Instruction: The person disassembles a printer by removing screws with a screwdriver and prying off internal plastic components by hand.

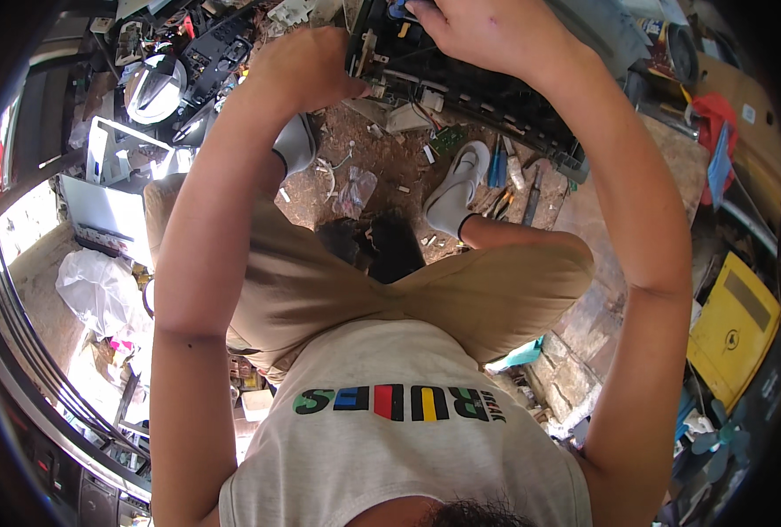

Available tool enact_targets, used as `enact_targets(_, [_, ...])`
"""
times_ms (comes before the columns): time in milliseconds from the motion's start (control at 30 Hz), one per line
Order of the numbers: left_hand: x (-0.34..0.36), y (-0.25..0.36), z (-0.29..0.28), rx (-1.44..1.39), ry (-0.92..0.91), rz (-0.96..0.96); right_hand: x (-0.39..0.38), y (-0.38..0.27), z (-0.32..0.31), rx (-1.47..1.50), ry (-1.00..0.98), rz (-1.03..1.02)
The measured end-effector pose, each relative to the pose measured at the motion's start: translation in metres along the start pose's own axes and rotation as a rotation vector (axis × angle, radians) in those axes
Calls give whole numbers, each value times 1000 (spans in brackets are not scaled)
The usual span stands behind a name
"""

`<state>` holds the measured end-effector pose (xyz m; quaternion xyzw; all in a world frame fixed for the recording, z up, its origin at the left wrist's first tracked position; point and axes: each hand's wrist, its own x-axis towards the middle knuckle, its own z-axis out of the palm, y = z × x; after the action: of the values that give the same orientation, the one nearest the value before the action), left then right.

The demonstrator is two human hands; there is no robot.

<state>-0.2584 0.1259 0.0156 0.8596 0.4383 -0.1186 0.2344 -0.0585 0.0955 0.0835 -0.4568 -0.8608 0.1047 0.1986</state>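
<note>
A black chassis (496,110), apparently the opened body of some appliance, lies at the top of the head view, partly cut off by the upper edge. My left hand (301,68) is closed at its left end, with the thumb near the lower corner and the other fingers mostly hidden. Over the chassis, my right hand (483,31) has its fingertips bent together beside a small blue piece (397,10). What they grip there is hidden at the picture's edge.
Pliers and screwdrivers (498,167) lie by my right shoe (458,186). A green circuit board (448,139) and loose scraps litter the dirt floor. Electronic parts (215,57) crowd the far left, with a clear plastic bag (101,290) nearer. A yellow panel (735,316) stands at right.
</note>
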Motion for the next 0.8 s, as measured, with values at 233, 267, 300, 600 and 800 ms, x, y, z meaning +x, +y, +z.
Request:
enact_targets(233, [-1, 0, 0, 6, 6, 18, -3, -5, -1, -23, -1, -21])
enact_targets(267, [-1, 0, 1, -1, 3, 15, -4, -6, 0, -26, -3, -30])
enact_targets(300, [-1, 0, 1, -7, 1, 12, -2, -7, -1, -65, -49, -9])
enact_targets(600, [0, 3, -6, 68, -17, 93, 10, -9, -8, -231, -278, 84])
enact_targets(800, [-2, -8, 0, -12, -4, 133, 5, -20, 3, -229, -236, -2])
